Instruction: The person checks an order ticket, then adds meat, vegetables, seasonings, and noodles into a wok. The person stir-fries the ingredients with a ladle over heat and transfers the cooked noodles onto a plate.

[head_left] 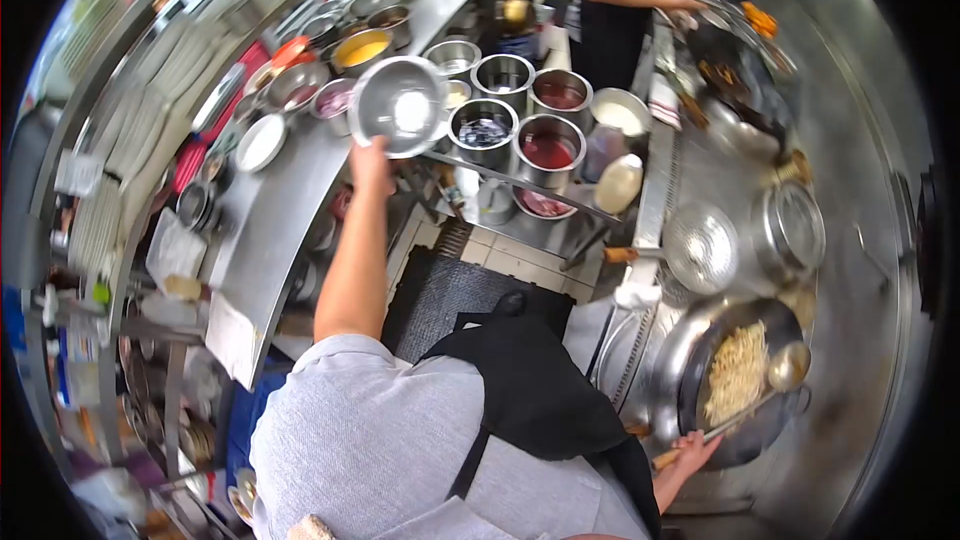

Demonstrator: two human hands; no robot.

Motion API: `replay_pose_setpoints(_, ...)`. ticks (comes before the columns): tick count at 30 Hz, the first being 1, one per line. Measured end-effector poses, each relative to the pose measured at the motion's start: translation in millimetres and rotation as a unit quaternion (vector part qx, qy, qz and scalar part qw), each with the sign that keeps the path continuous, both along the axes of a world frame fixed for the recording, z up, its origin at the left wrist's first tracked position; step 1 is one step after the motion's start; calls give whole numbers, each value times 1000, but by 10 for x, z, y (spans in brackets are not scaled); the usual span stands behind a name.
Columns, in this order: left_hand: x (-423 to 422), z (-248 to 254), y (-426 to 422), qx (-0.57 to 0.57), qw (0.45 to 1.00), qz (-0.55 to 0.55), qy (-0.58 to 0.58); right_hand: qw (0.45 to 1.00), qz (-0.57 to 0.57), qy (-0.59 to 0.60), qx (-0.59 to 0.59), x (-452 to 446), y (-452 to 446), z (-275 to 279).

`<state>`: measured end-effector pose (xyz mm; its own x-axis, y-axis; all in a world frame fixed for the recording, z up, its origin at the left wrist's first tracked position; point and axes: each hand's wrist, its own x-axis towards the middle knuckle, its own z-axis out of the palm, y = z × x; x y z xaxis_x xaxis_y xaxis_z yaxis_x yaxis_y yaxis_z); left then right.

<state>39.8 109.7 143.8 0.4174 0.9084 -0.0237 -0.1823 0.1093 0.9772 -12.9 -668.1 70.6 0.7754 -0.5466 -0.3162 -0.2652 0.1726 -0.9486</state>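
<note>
My left hand [372, 162] is stretched forward, its fingers closed on the rim of a shiny steel bowl [392, 108]. The bowl is tilted, and its inside looks bare. To the right, my right hand [688, 457] grips the wooden handle of a ladle [789, 367]. The ladle's cup rests at the far side of a large wok [672, 365], beside a heap of pale noodles [737, 372] lying in it.
Steel pots [549, 152] with red and dark liquids stand ahead. A perforated strainer [700, 248] lies beyond the wok, near a lidded pot [790, 230]. A steel counter [275, 230] and plate shelves [110, 160] line the left. A co-worker [615, 10] stands at the far stove.
</note>
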Motion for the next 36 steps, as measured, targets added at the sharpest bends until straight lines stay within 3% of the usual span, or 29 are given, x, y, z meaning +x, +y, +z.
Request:
replay_pose_setpoints(1, -416, 82, 190, -31, 996, 83, 2, 1000, -8, 3, 10, 145, -55, 30)
replay_pose_setpoints(4, -1475, -436, 975, -47, 955, 294, 19, 999, -11, -11, 38, 501, -115, 94)
replay_pose_setpoints(6, -1959, -769, 1239, -97, 922, 372, 39, 998, -15, -17, 54, 626, -200, -57)
replay_pose_setpoints(7, -2134, -917, 1349, -177, 891, 407, 91, 998, -9, -20, 53, 628, -192, -89)
replay_pose_setpoints(10, -2260, -1258, 1445, -187, 869, 449, 93, 998, -19, 16, 54, 602, -87, -171)
replay_pose_setpoints(12, -2210, -1597, 1688, -201, 884, 418, 55, 1000, -5, 10, 27, 562, 50, -164)
replay_pose_setpoints(14, -2189, -1678, 1875, -221, 898, 378, 30, 996, 81, 10, -36, 605, -281, -517)
replay_pose_setpoints(21, -2295, -1654, 2533, -247, 927, 276, -56, 987, 34, 105, -117, 1076, 827, -240)
replay_pose_setpoints(23, -2534, -1576, 2696, -219, 858, 466, 6, 982, 37, 120, -138, 1213, 1071, -216)
replay_pose_setpoints(24, -2735, -1612, 2822, -243, 825, 510, -13, 980, 39, 126, -147, 1268, 1180, -200)
replay_pose_setpoints(25, -2969, -1634, 2928, -266, 789, 552, -30, 978, 42, 132, -156, 1324, 1283, -191)
replay_pose_setpoints(29, -3407, -1632, 3028, -227, 737, 631, -85, 972, 49, 146, -178, 1496, 1552, -164)
replay_pose_setpoints(31, -3371, -1299, 2841, -225, 739, 633, -53, 969, 48, 152, -187, 1525, 1610, -165)
replay_pose_setpoints(32, -3430, -1325, 2857, -226, 738, 634, -51, 969, 46, 154, -188, 1536, 1615, -155)
replay_pose_setpoints(34, -3611, -1416, 3009, -295, 793, 533, 0, 969, 38, 154, -188, 1538, 1569, -150)
replay_pose_setpoints(36, -3904, -1806, 3286, -282, 823, 493, 5, 971, 25, 151, -184, 1493, 1447, -138)
